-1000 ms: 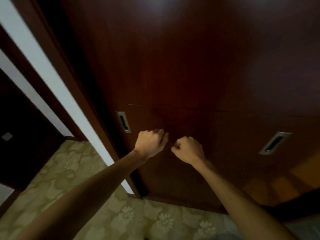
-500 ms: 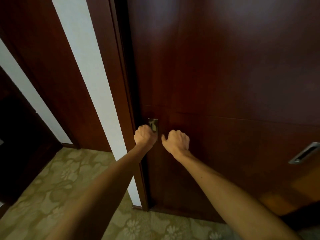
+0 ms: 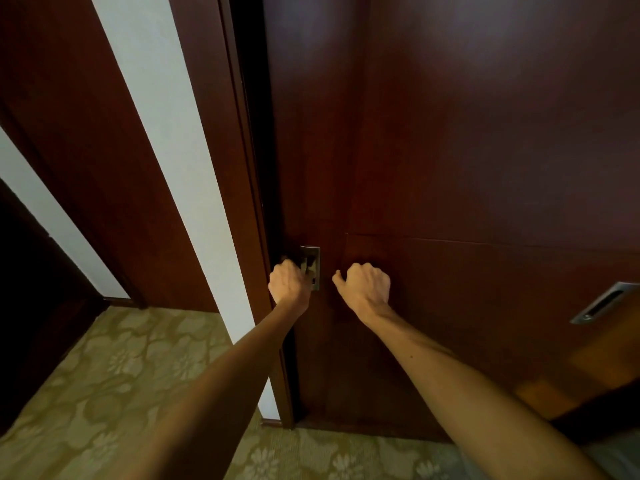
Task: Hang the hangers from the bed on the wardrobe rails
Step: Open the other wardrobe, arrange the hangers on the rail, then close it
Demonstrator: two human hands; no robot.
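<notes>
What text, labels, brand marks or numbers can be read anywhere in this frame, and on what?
None: no readable text shows anywhere.
Wardrobe door: plain dark wood, no label.
Recessed handle by the left hand: bare metal, no legible marking.
Second recessed handle: bare metal, nothing to read.
Carpet: floral pattern only.
Right hand: curled against the door, holds nothing printed.

Handle — left of second handle
</notes>
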